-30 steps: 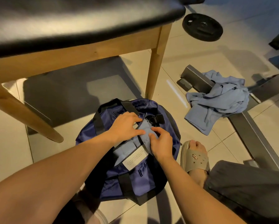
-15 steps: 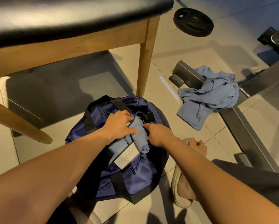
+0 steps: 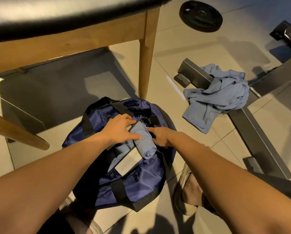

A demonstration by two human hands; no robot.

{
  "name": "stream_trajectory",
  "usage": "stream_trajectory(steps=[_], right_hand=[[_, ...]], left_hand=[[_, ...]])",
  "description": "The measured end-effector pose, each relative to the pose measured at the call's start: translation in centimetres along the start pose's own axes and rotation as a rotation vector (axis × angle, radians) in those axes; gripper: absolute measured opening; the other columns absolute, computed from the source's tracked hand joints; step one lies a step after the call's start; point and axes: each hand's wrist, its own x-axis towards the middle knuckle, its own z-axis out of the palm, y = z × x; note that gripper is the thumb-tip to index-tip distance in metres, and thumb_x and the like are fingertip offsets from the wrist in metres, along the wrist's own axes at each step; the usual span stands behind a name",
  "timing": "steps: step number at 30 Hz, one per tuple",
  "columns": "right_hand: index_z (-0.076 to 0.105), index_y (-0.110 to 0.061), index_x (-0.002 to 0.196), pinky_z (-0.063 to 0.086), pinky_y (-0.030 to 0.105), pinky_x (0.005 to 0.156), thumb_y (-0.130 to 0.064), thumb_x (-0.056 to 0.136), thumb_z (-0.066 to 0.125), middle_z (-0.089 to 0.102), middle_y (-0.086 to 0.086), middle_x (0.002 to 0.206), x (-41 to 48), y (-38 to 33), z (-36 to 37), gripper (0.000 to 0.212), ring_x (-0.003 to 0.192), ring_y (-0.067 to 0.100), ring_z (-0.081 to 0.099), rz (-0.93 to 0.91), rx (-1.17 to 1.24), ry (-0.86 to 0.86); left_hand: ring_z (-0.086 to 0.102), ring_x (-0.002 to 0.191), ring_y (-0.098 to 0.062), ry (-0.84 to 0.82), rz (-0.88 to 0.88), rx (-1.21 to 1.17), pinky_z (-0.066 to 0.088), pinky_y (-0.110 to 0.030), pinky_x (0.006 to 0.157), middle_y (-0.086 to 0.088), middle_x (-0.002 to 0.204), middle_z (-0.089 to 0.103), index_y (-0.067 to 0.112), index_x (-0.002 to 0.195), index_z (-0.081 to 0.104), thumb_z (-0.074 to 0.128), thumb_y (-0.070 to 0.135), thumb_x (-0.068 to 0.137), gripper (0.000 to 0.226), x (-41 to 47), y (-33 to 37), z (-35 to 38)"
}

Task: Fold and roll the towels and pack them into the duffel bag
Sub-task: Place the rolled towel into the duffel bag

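Left hand (image 3: 120, 130): our fingers lie straight and together, pressing the left side of the roll (image 3: 143, 143).
Roll: blue towel in the open bag (image 3: 141, 181), long axis running away from us, between both hands.
Right hand (image 3: 160, 136): touches the roll's right side, fingers curled; grip unclear.
Loose towel (image 3: 215, 102): crumpled on the floor, far right, nearer our right hand.

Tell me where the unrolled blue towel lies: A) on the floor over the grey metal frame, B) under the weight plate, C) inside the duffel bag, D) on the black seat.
A: the crumpled towel lies heaped on the floor, draped over the grey metal frame, to the right of the duffel bag.
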Motion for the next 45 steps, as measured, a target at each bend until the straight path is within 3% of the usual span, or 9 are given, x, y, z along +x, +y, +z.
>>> stream_trajectory(steps=[3,7,17,22,26,31,36,40,45], right_hand=[[0.034,-0.013,0.151,0.043,0.037,0.084,-0.02,0.105,0.048,0.057,0.022,0.137,0.1,0.8,0.2,0.049,0.112,0.038,0.057,-0.032,0.017,0.081],[0.05,-0.01,0.112,0.036,0.036,0.07,-0.02,0.104,0.048,0.064,0.021,0.111,0.3,1.9,1.4,0.013,0.082,0.031,0.049,-0.049,0.036,0.206],[0.058,-0.016,0.087,0.039,0.029,0.066,-0.015,0.1,0.058,0.058,-0.003,0.075,-2.7,4.3,3.1,0.013,0.069,0.02,0.055,-0.194,0.267,0.354],[0.06,-0.01,0.094,0.05,0.027,0.049,-0.017,0.098,0.06,0.062,0.006,0.068,-4.1,4.5,2.7,0.008,0.047,0.021,0.062,-0.122,0.311,0.212],[0.059,-0.01,0.085,0.048,0.029,0.054,-0.03,0.098,0.064,0.058,0.003,0.059,-4.5,3.6,2.7,0.025,0.039,0.006,0.053,-0.12,0.18,0.23],[0.058,-0.009,0.082,0.052,0.032,0.052,-0.017,0.096,0.062,0.06,0.012,0.068,-6.4,4.7,2.0,0.017,0.054,0.027,0.059,-0.055,0.311,-0.024],[0.067,-0.003,0.117,0.055,0.035,0.07,-0.038,0.099,0.06,0.075,0.018,0.092,-6.5,3.3,2.8,0.04,0.07,0.025,0.069,0.03,0.097,-0.123],[0.06,-0.001,0.114,0.054,0.031,0.05,-0.021,0.106,0.049,0.071,0.018,0.072,-8.1,3.3,2.7,0.025,0.044,0.02,0.06,0.021,0.398,-0.15],[0.065,-0.002,0.104,0.057,0.033,0.052,-0.002,0.1,0.052,0.071,0.013,0.074,-9.5,3.9,0.4,0.014,0.051,0.022,0.066,-0.045,0.538,-0.12]], left_hand=[[0.036,0.139,-0.022,-0.018,-0.016,-0.018,0.033,-0.053,0.114,0.005,0.149,0.042,0.023,0.151,0.048,0.05,0.097,0.051,0.125,-0.6,0.7,-0.1],[0.029,0.143,-0.023,-0.054,-0.016,0.012,0.029,-0.057,0.115,0.003,0.154,0.033,0.024,0.155,0.039,0.058,0.097,0.053,0.127,-1.3,1.5,0.0],[0.026,0.146,-0.023,-0.029,-0.045,0.054,0.027,-0.056,0.115,0.003,0.158,0.031,0.023,0.156,0.036,0.066,0.09,0.057,0.123,-1.4,2.2,0.5],[0.027,0.145,-0.024,-0.028,-0.057,0.079,0.03,-0.057,0.113,0.002,0.156,0.032,0.021,0.156,0.037,0.067,0.091,0.056,0.125,-1.4,2.6,0.7],[0.03,0.144,-0.025,-0.027,-0.054,0.121,0.031,-0.058,0.112,0.001,0.155,0.035,0.02,0.155,0.037,0.065,0.093,0.054,0.128,-1.2,2.6,0.9],[0.033,0.14,-0.027,-0.015,-0.028,0.176,0.033,-0.056,0.111,0.0,0.151,0.037,0.017,0.154,0.04,0.064,0.093,0.056,0.126,-1.2,3.5,1.9],[0.037,0.134,-0.027,0.045,-0.015,0.251,0.034,-0.051,0.105,-0.002,0.144,0.042,0.019,0.151,0.042,0.056,0.098,0.053,0.126,-1.2,4.2,3.3],[0.038,0.133,-0.028,0.082,-0.011,0.327,0.034,-0.05,0.104,-0.003,0.143,0.042,0.018,0.15,0.041,0.053,0.098,0.057,0.122,-1.3,4.4,3.4],[0.043,0.128,-0.029,0.064,-0.001,0.312,0.041,-0.05,0.102,-0.005,0.137,0.046,0.016,0.146,0.046,0.059,0.093,0.061,0.115,-1.5,4.7,2.9]])
